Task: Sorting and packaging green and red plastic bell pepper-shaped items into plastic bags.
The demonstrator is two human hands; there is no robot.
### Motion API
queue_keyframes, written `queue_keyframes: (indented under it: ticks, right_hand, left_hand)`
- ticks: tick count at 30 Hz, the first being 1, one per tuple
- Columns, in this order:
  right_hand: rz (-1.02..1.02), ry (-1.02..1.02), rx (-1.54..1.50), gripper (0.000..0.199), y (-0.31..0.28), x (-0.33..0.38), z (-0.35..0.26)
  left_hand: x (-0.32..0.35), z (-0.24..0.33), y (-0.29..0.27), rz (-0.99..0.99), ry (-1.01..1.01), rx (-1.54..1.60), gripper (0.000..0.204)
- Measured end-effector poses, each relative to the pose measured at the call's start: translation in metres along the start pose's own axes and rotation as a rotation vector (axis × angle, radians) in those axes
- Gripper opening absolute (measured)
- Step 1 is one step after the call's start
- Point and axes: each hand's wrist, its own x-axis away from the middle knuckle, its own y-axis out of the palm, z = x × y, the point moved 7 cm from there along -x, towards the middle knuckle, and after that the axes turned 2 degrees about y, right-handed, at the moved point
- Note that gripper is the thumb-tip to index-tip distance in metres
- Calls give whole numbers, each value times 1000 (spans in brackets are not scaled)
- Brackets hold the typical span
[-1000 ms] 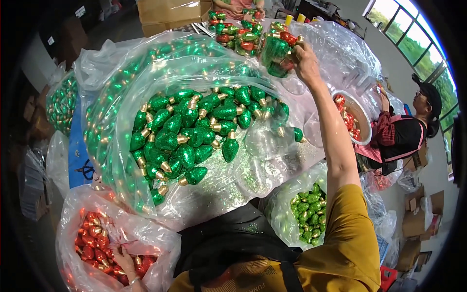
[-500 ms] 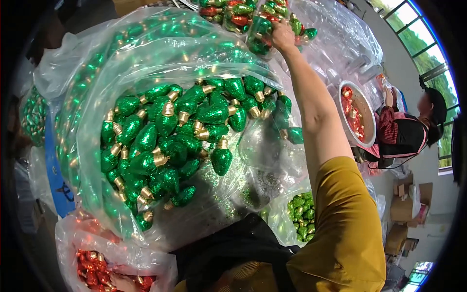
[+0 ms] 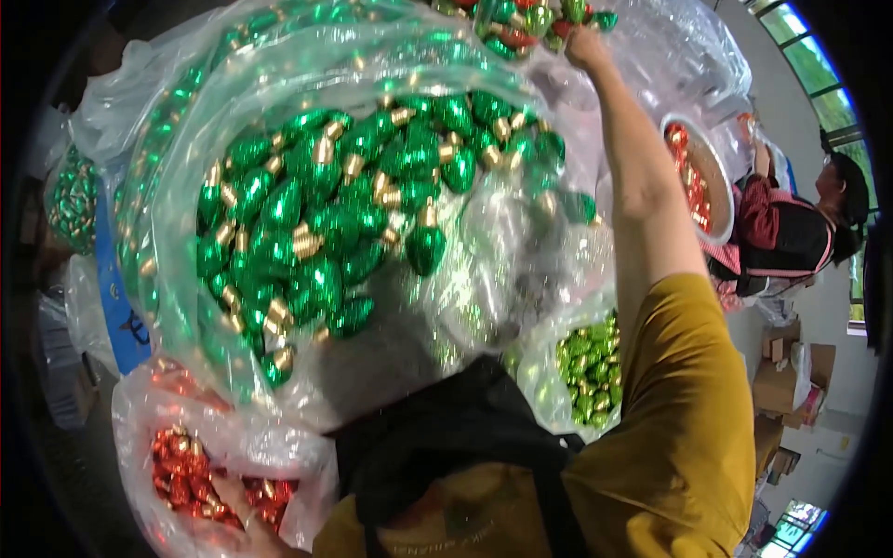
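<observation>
My right arm stretches to the far side, where my right hand is beside a group of red and green bulb-shaped ornaments at the top edge. Its fingers are blurred, so a grip cannot be made out. At the lower left, my left hand reaches into a clear plastic bag of shiny red bulb ornaments. Its fingertips are among the ornaments and partly hidden. Between the hands, a big heap of glittery green bulb ornaments with gold screw bases lies in an opened clear plastic bag.
A bag of light green ornaments sits near my right side. Further right stands a white tub with red ornaments. Another person with a black backpack is beyond it. Cardboard boxes stand at the right; more green ornaments lie far left.
My view has tilted down, so the scene sits higher. My right hand was on a clear container of mixed ornaments; it is now to the right of it. More of my left hand shows.
</observation>
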Motion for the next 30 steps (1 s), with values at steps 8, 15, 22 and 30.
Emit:
queue_keyframes:
  ticks: [8, 15, 22, 30]
  right_hand:
    - [635, -161, -105, 12, -199, 120, -72]
    - [222, -791, -743, 28, -285, 359, -183]
    - [-85, -999, -605, 20, -225, 511, -278]
    - [82, -855, -577, 19, -203, 505, -326]
  left_hand:
    - [-12, -77, -10, 92, -100, 54, 54]
    - [-5, -71, 4, 410, -40, 7, 66]
    - [24, -97, -6, -107, -258, 1266, 36]
    - [107, 86, -90, 292, -15, 1836, 33]
